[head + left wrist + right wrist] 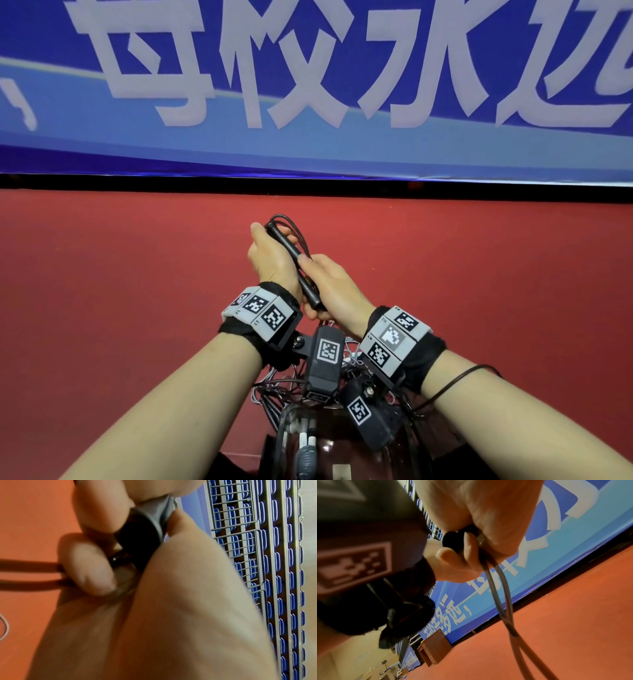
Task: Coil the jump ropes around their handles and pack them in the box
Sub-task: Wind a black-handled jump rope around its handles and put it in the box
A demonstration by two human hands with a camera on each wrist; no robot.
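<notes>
Nearest the head cam, a clear plastic container [329,442] w/ black cables piled over its rim is cut off at the bottom edge, partly masked by the wrist rigs; whether this is the packing box can't be told.

Above it, the slim black ribbed jump-rope handles [295,260] are held over the red floor [479,274], long axis running diagonally from upper left, away from the person, down toward the wrists. The left hand [270,260] is wrapped round the far end, fingers curled on the grip. The right hand [334,287] is closed round the near end, thumb laid along the shaft. Whether 1 or 2 handles are bundled isn't clear.

Thin dark cord loops [294,229] are bunched at the top, beside the left fingers. In the right wrist view, 2 strands of the cord [501,591] are seen hanging from the fist toward the floor, so loose rope likely remains to be wound. The right hand is judged nearer that slack.

The left wrist view is mostly blocked by blurred palm; only a dark round handle end [140,536] pinched between fingers is made out.
</notes>
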